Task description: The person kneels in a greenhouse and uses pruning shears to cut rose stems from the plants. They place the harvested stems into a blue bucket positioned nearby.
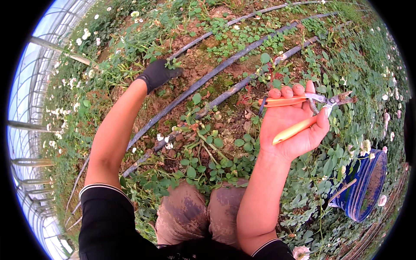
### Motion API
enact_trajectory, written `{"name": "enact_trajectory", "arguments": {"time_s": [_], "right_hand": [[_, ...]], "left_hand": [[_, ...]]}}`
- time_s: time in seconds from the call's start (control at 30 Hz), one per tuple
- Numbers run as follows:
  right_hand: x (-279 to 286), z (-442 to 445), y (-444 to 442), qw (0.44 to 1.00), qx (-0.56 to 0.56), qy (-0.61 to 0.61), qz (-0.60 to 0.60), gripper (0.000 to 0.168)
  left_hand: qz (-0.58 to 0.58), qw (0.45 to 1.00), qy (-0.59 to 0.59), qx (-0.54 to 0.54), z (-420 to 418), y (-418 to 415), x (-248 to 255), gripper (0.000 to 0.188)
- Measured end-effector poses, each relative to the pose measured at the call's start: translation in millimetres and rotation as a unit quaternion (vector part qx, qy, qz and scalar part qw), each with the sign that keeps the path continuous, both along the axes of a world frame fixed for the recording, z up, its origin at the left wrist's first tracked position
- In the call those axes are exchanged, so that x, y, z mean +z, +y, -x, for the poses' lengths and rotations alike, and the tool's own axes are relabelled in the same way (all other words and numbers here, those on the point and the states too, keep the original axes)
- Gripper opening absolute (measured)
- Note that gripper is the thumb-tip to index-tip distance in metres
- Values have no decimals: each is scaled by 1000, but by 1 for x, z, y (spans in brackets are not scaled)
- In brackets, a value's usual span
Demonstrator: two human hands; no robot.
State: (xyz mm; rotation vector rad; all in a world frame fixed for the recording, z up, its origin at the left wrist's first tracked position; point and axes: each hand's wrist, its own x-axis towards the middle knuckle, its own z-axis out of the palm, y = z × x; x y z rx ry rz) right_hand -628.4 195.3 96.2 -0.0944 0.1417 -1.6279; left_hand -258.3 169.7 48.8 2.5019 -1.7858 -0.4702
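Note:
My left hand (160,75), in a dark glove, is low over the reddish soil at upper left. A small leafy weed sprig (173,63) shows at its fingers and looks pinched there, though the fingertips are partly hidden. My bare right hand (289,126) is turned palm up and holds orange-handled pruning shears (294,130). The handles are spread, a coil spring shows between them, and the dirty blades point right. A dark loop (262,105) hangs at one handle's end. Just left of the shears, rose shoots (276,73) with green and red leaves rise.
Dark irrigation hoses (221,68) run diagonally across the soil (191,45). Cut rose stems (208,146) stand before my knees (185,211). Flowering rose bushes (70,84) line both sides. A blue ribbed bucket (360,188) is among foliage at right. A greenhouse frame (29,125) stands at left.

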Motion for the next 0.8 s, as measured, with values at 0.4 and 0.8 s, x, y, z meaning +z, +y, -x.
{"name": "enact_trajectory", "arguments": {"time_s": [0.4,0.8], "right_hand": [[-4,0,0,1000,0,6,6,53],[-2,9,-1,1000,-7,-12,1,52]], "left_hand": [[-39,973,-81,-212,93,-102,8,49],[-119,975,-116,-149,111,-106,2,47]]}}
